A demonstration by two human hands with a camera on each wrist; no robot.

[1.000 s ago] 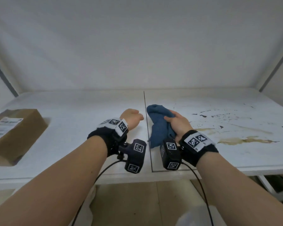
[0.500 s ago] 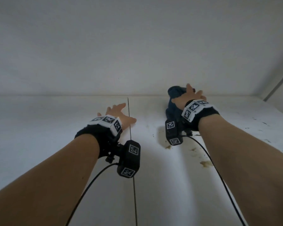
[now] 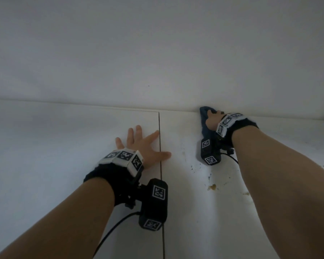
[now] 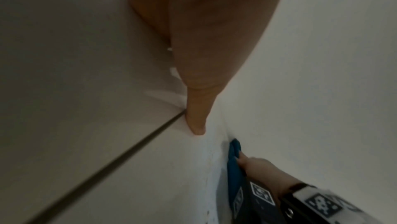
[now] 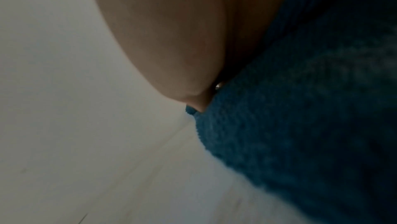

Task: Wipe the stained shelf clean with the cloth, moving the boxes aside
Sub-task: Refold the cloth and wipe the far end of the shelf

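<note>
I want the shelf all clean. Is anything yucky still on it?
Yes. The shelf has a brownish blob and dark specks near the right forearm. The right hand presses the blue cloth at the back edge, beyond those marks.

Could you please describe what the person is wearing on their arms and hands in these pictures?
The forearms are bare, with no sleeves. Each wrist carries a black band topped by white blocks printed with black square markers. A black boxy camera unit bearing white marker tags hangs under each wrist, and a thin black cable trails from it. The hands are ungloved.
</note>
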